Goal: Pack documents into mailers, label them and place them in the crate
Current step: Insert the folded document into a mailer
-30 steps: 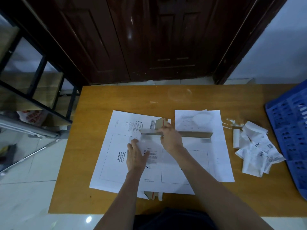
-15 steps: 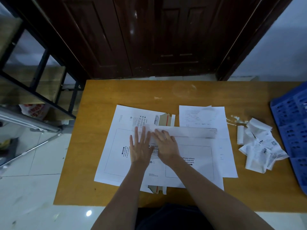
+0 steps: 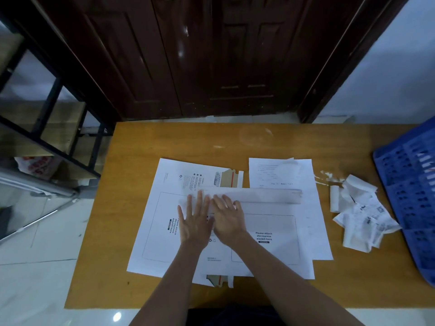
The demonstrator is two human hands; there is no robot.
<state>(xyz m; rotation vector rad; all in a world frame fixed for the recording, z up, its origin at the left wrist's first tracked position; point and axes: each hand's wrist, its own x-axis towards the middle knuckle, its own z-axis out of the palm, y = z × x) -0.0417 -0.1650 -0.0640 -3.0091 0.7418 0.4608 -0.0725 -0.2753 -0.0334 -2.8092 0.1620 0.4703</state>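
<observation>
A white cardboard mailer [image 3: 270, 241] lies flat in the middle of the table, its flap [image 3: 266, 196] folded down along the far edge. My left hand [image 3: 196, 220] lies flat on the mailer's left part, fingers straight and spread. Beside it, my right hand [image 3: 229, 217] presses flat near the flap's left end. Another white mailer [image 3: 155, 222] lies underneath to the left, with a brown flap strip [image 3: 231, 178] showing at its far edge. White document sheets [image 3: 280, 171] lie beyond the flap. A blue plastic crate [image 3: 409, 191] sits at the table's right edge.
A pile of crumpled label backings and labels [image 3: 360, 215] lies between the mailers and the crate. The wooden table [image 3: 164, 140] stands against a dark wooden door [image 3: 211, 55]. A black metal shelf [image 3: 47, 109] stands to the left over a tiled floor.
The mailer's flap, held up by my right hand a second ago, now lies folded down. Both hands have moved onto the flap's left end and press flat.
</observation>
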